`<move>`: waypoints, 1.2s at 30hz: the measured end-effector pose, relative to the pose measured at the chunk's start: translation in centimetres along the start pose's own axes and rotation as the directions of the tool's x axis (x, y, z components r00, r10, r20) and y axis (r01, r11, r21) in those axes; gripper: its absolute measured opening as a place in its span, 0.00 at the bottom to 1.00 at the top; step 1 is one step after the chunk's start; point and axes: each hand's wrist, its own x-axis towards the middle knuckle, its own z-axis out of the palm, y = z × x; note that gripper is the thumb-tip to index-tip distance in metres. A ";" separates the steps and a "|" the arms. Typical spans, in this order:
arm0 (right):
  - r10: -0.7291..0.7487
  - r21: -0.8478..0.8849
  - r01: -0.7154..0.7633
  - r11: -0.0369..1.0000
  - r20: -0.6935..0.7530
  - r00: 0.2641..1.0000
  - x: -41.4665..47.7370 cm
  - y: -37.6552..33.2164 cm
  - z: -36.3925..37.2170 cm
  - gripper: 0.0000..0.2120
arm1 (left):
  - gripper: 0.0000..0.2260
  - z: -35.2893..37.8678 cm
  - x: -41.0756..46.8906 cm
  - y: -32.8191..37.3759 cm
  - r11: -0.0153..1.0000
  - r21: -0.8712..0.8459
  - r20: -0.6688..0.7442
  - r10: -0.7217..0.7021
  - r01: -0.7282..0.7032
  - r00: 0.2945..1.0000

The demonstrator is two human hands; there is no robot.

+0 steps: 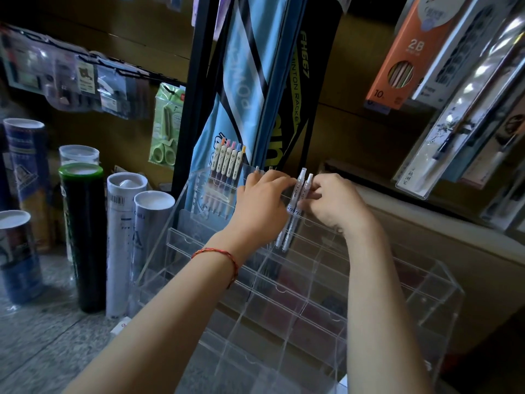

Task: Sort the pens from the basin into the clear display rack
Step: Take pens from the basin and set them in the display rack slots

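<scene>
Left hand, right hand on white pens high in clear rack

rack front slots free, tubes left

We see a clear display rack, stepped in tiers and split into compartments. Five cream-barrelled pens with coloured tops stand upright in its top-left compartment. Two white pens stand side by side further right in the upper rows.

dim shop, speckled floor, brown wall
</scene>
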 end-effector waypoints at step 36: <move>-0.068 0.195 -0.288 0.938 0.915 0.398 -21.9 -8.4 40.2 0.14 | 0.08 -12.9 -40.6 -30.9 0.452 0.535 0.187 -0.888 0.714 0.421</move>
